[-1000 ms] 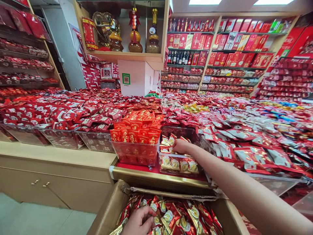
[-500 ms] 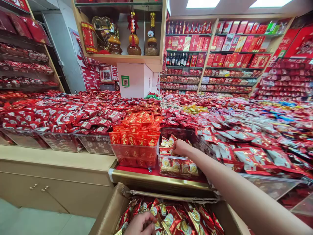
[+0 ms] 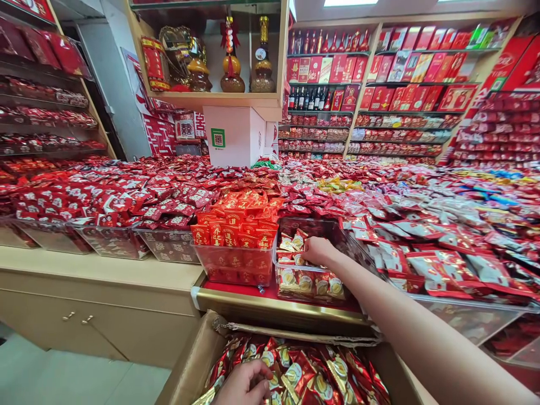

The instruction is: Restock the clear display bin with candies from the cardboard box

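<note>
My right hand [image 3: 319, 251] reaches into a clear plastic bin [image 3: 314, 301], its bent fingers closed on a small gold-and-red candy packet [image 3: 298, 259] in the row at the front. More packets of this kind stand in rows behind the bin's front wall. Low in the view, my left hand [image 3: 247, 383] rests over an open cardboard box [image 3: 188, 360]. Its thumb and index finger are bent loosely with a gap between them, and nothing shows in the grip. Red-and-gold candy packets [image 3: 297, 374] fill that box. The lower part of the left hand is cut off by the frame.
Left of the bin stands another bin of bright red packets [image 3: 236, 247]. A gold-edged counter ledge [image 3: 278, 304] runs between bins and box. White-and-red packets [image 3: 439, 270] are heaped at right. A white box with a code [image 3: 230, 138] sits below a bottle cabinet [image 3: 211, 100].
The view has shifted slightly. My right hand has moved a little within the bin, still at the front row of packets. My left hand stays over the cardboard box.
</note>
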